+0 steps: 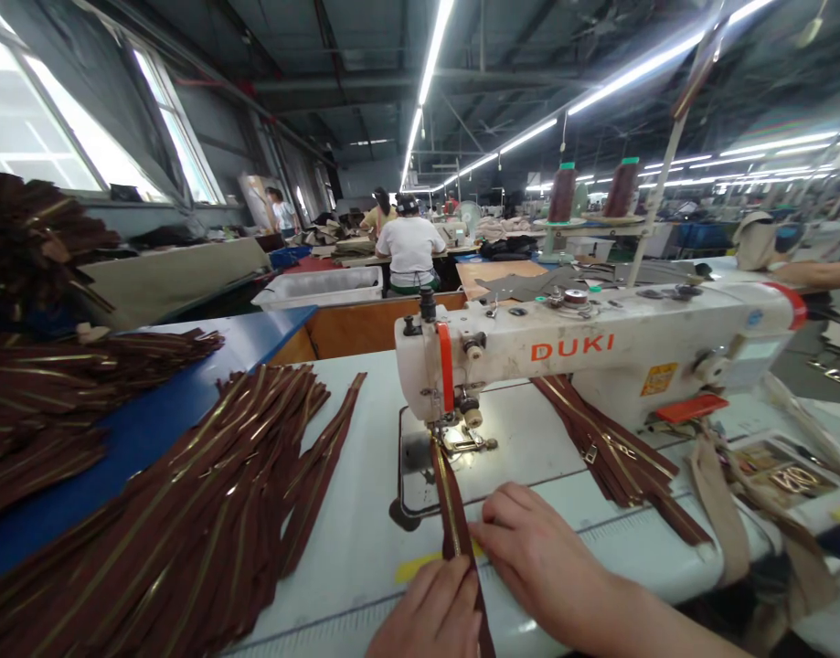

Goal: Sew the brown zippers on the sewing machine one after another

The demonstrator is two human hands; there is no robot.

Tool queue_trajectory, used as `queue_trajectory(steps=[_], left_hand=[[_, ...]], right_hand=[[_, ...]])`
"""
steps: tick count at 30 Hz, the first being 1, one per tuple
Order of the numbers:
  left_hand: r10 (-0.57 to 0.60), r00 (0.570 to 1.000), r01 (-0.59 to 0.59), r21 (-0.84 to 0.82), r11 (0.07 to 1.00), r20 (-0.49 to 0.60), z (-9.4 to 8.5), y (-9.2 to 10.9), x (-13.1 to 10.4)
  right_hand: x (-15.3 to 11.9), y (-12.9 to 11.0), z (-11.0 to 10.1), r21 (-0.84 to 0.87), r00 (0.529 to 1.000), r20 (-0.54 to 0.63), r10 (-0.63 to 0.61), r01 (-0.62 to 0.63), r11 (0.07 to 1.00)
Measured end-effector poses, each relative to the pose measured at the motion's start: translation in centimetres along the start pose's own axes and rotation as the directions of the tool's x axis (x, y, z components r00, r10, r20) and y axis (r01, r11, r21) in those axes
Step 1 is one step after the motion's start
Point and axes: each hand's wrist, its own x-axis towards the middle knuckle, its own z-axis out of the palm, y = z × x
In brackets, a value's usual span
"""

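A brown zipper (452, 512) with gold teeth runs from under the presser foot of the white sewing machine (570, 343) towards me. My left hand (433, 610) is closed on its near part, fingers lying over the tape. Close by on the right, my right hand (536, 553) has curled fingers with the tips at the zipper's right edge; its grip is partly hidden. The machine's lamp lights the needle area (453, 437). To the left, a large heap of brown zippers (207, 493) covers the table.
More zippers with metal sliders (615, 448) lie under the machine arm. A tray of small metal parts (786, 471) sits at the right, beside beige strips (717, 498). Another zipper pile (63, 393) rests on the blue surface. Thread cones (562, 194) stand behind; a person (410, 239) sits ahead.
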Motion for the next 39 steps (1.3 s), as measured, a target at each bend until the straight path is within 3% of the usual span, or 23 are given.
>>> queue_trajectory(steps=[4, 15, 25, 29, 33, 39], left_hand=[[-0.025, 1.0, 0.025, 0.016, 1.0, 0.014, -0.4, 0.1, 1.3], [-0.106, 0.954, 0.125, -0.05, 0.991, 0.28, -0.7, 0.3, 1.7], [-0.1, 0.96, 0.134, -0.116, 0.984, 0.261, -0.8, 0.0, 1.9], [-0.09, 0.976, 0.113, -0.108, 0.988, 0.201, -0.8, 0.0, 2.1], [-0.106, 0.978, 0.13, -0.126, 0.983, 0.18, -0.9, 0.0, 2.2], [-0.135, 0.964, 0.184, -0.209, 0.96, 0.228, -1.1, 0.0, 2.3]], right_hand=[[0.3, -0.3, 0.2, 0.102, 0.998, -0.047, 0.043, -0.038, 0.994], [0.8, -0.7, 0.5, 0.178, 0.99, -0.103, 0.093, -0.074, 0.981], [0.6, -0.6, 1.0, 0.182, 0.988, -0.135, 0.07, -0.044, 0.982], [0.7, -0.8, 0.9, 0.142, 0.992, -0.111, 0.064, -0.048, 0.989], [0.8, -0.9, 1.0, 0.051, 0.996, -0.071, 0.051, -0.047, 0.998], [0.9, -0.8, 1.2, -0.164, 0.997, -0.018, -0.071, 0.067, 0.984]])
